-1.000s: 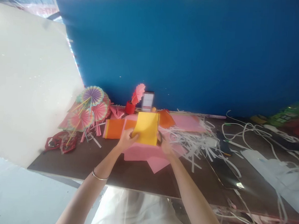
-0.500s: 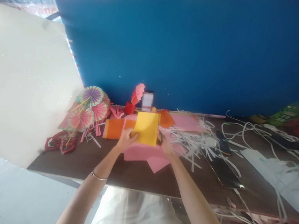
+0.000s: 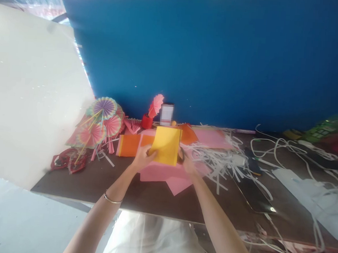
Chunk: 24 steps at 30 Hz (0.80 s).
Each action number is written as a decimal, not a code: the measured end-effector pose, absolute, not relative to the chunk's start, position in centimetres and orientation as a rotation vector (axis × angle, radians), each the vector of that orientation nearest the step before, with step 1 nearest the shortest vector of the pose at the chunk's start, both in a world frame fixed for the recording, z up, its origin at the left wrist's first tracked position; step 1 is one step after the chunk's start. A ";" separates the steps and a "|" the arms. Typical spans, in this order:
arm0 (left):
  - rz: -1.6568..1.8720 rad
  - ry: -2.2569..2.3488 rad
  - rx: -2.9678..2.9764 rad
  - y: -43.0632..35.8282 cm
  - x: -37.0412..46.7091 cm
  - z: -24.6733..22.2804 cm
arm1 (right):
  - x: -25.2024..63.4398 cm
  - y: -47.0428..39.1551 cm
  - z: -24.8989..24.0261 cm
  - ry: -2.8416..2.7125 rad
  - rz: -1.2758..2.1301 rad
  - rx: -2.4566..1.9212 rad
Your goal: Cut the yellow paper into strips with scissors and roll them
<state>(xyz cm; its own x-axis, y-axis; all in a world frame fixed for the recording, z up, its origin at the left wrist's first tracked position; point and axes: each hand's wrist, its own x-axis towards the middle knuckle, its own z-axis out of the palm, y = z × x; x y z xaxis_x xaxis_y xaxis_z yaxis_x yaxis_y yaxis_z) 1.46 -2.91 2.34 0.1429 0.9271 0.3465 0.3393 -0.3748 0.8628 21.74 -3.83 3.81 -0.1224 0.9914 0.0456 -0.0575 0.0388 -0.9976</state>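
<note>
Held up above the table is a sheet of yellow paper (image 3: 165, 144), gripped at its lower left edge by my left hand (image 3: 143, 157), thumb on the front. My right hand (image 3: 187, 162) is closed at the sheet's right edge around scissors (image 3: 181, 154); their dark handle loop shows, and the blades are hidden behind the paper. Beneath both hands lie pink sheets (image 3: 154, 173) on the dark table. An orange sheet (image 3: 129, 145) with a yellow edge rests left of my left hand.
Folded paper fans (image 3: 102, 116) are piled at the left, by a red plastic packet (image 3: 69, 161). A red cup (image 3: 146, 121) holds a pink fan before the blue wall. White paper strips (image 3: 217, 158), a black phone (image 3: 256, 196) and tangled white cables (image 3: 282, 148) spread over the right side.
The yellow paper has shifted very slightly right and tilted a little. Both hands keep their hold.
</note>
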 end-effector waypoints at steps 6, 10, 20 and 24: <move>1.223 1.175 1.790 -3.1 1.6 2.8 | 21.8 -3.6 3.6 -1.268 1.285 -1.091; 1.217 1.184 1.803 -3.0 1.6 2.8 | 21.8 -3.5 3.4 -1.255 1.293 -1.088; 1.198 1.213 1.858 -3.0 1.6 2.4 | 22.0 -3.0 2.6 -1.215 1.304 -1.066; 1.196 1.211 1.856 -3.0 1.6 2.4 | 22.0 -2.9 2.4 -1.197 1.310 -1.066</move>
<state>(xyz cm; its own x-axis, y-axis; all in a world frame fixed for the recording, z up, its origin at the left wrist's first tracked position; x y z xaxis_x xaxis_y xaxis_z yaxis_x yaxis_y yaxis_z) 1.60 -3.00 2.38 0.1721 0.9195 0.3535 0.3652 -0.3929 0.8440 22.02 -2.85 2.39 -0.0864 0.9959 0.0258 -0.1155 0.0157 -0.9932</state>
